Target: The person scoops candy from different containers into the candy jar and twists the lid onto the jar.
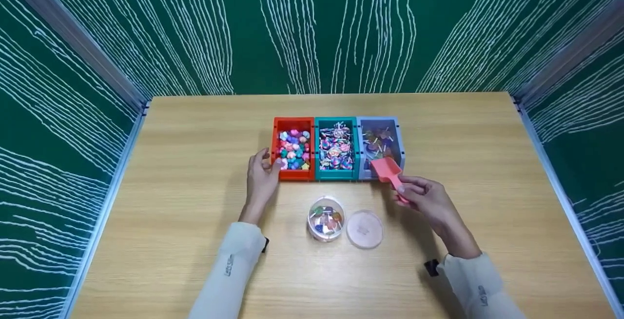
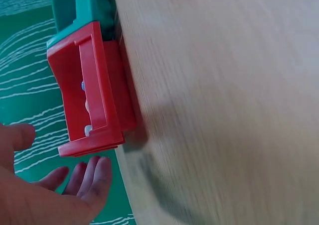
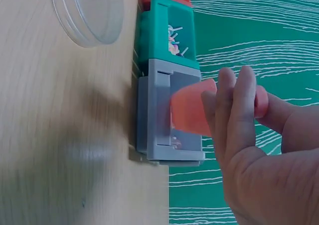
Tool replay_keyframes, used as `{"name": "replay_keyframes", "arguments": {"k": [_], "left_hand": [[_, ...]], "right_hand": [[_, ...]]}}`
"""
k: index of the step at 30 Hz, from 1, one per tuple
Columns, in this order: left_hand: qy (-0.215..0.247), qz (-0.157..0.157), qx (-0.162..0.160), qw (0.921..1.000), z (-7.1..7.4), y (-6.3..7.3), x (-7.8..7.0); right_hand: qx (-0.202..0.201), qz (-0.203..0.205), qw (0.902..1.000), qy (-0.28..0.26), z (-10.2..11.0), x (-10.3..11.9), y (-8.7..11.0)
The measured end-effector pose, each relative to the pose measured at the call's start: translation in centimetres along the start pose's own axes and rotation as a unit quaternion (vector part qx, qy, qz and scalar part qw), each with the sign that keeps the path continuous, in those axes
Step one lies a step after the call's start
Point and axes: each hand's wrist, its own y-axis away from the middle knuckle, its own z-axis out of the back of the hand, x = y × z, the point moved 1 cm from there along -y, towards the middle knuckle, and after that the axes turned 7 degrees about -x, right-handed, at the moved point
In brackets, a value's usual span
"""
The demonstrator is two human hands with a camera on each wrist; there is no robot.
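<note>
My right hand [image 1: 429, 203] grips the handle of a small coral-pink scoop [image 1: 386, 169], whose blade overlaps the front edge of the grey-lilac bin [image 1: 401, 138]. Translucent coloured pieces with white sticks lie in that bin. In the right wrist view the scoop's blade [image 3: 192, 108] reaches over the bin's opening. My left hand [image 1: 261, 180] is at the left side of the red bin [image 1: 298, 175], which holds small colourful pieces. Its thumb is near the front corner, and the left wrist view shows its fingers [image 2: 102, 177] spread loosely just outside the bin.
Between the other two bins sits a teal bin [image 1: 336, 175] with patterned candy-like pieces on sticks. Nearer me on the wooden table [image 1: 170, 202] stands a clear round tub [image 1: 310, 229] with several coloured pieces, beside its round lid [image 1: 365, 238]. Green walls surround the table.
</note>
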Motion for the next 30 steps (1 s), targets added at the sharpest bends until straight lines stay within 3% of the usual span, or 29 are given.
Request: {"name": "replay_keyframes", "arguments": {"k": [8, 15, 24, 30], "left_hand": [[-0.009, 0.006, -0.004, 0.9999, -0.2, -1.1, -0.1], [0.013, -0.021, -0.03, 0.9992, -0.2, -2.0, 0.3], [0.013, -0.034, -0.049, 0.9981, 0.0, -2.3, 0.5], [0.003, -0.01, -0.046, 0.9989, 0.0, -2.3, 0.2]], "right_hand": [[0.03, -0.032, 0.997, -0.064, -0.7, 0.3, -0.7], [0.084, -0.076, 0.9831, -0.144, -0.6, 0.7, -1.4], [0.087, -0.11, 0.9757, -0.168, -0.8, 2.4, -2.2], [0.086, -0.134, 0.9646, -0.21, -1.2, 3.3, -3.3]]}}
